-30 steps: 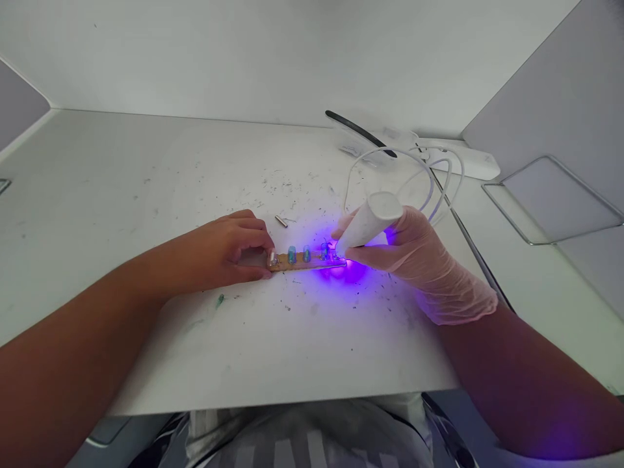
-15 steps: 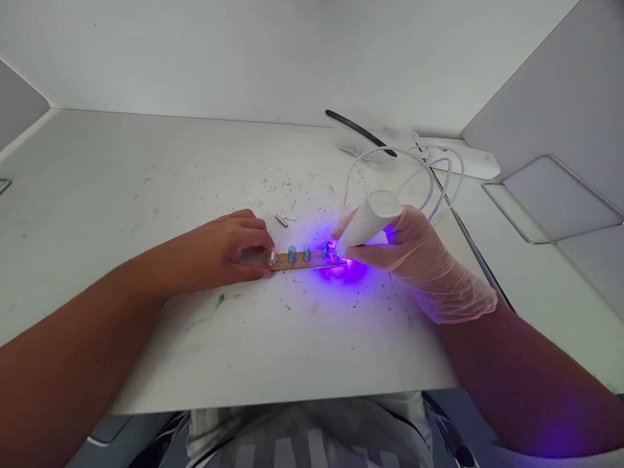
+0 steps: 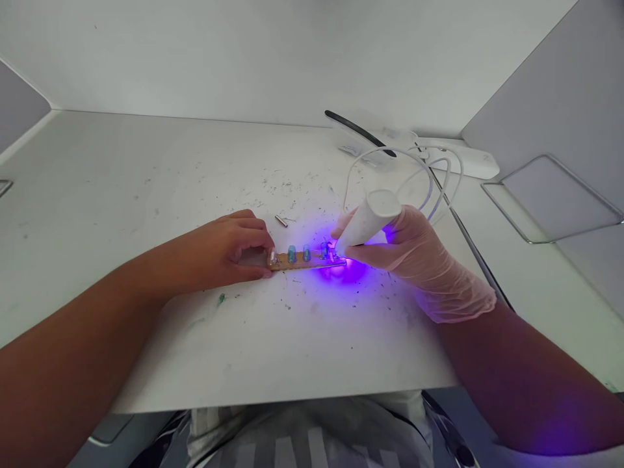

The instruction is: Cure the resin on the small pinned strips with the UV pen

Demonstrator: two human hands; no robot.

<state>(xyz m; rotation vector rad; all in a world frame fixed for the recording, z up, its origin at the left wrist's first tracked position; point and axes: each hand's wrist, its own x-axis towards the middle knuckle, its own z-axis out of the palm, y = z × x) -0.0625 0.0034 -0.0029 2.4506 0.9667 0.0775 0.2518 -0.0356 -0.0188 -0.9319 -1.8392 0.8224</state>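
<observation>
Pinching the left end of the strip [image 3: 299, 259] between thumb and finger, the bare left hand [image 3: 234, 250] holds it on the surface [image 3: 273, 351]; the gloved right hand [image 3: 412, 255] has its fingers wrapped around the lamp [image 3: 374, 213], glowing violet at the strip's right end. Whether the lamp touches the tips [image 3: 292, 253] there cannot be told; so close, a small dip could knock one askew. A tug from the cord [image 3: 380, 148], looped on the far right, could drag the lamp off line, and a slack left pinch could let the strip pivot.
</observation>
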